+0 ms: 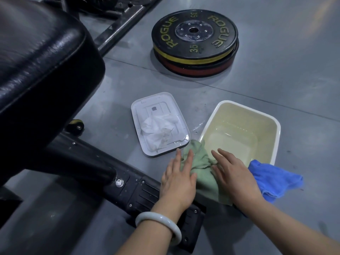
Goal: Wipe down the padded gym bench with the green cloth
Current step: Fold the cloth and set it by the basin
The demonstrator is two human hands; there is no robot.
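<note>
The green cloth [199,162] lies crumpled on the grey floor, draped partly over the near corner of a cream basin [276,126]. My left hand [177,179] rests flat on the cloth's left side, fingers apart. My right hand [234,173] lies flat on its right side, fingers spread, the thumb tucked into a fold. Neither hand has the cloth gripped. The black padded bench [36,57] fills the upper left, its black steel base [110,173] running under my left wrist.
The cream basin holds water. A white tray [137,115] with crumpled white tissue sits left of it. A blue cloth [272,179] lies by my right hand. Stacked black weight plates [195,43] lie farther back. A small bench wheel [76,125] sits at the base.
</note>
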